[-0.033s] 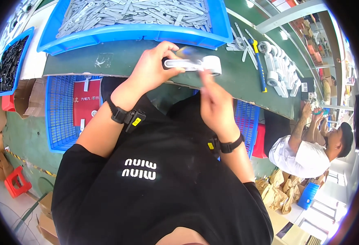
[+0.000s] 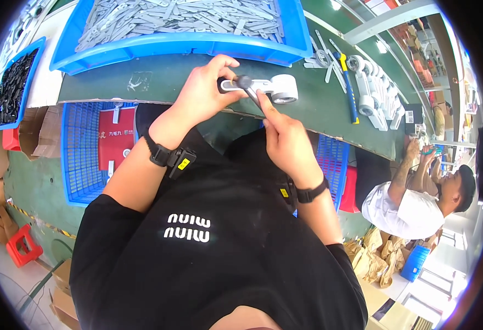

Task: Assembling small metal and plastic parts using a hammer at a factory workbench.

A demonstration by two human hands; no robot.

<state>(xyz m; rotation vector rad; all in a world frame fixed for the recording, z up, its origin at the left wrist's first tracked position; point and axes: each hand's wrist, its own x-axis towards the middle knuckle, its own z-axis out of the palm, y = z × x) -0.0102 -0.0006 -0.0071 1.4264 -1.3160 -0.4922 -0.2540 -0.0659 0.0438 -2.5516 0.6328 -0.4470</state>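
Observation:
My left hand (image 2: 200,91) is closed round the narrow end of a white plastic arm (image 2: 285,88) with a thick round ring at its right end. In my right hand (image 2: 291,143) is a small hammer (image 2: 243,82) with a dark round head and a thin dark handle. The hammer head lies over the slotted arm, close to my left fingertips; whether it touches the plastic I cannot tell. Both hands are above the front edge of the green bench (image 2: 148,80).
A big blue tray (image 2: 186,47) of flat grey strips stands behind my hands. Left is a blue tray (image 2: 19,82) of black pieces. On the right lie a blue-and-yellow handled tool (image 2: 348,88) and several white ring-ended arms (image 2: 370,104). A person (image 2: 412,203) works farther right.
The hammer head, blurred above the arm before, is now sharp and lower, over the slot. My right hand has shifted slightly and its fingertips are farther left. My left hand keeps its place.

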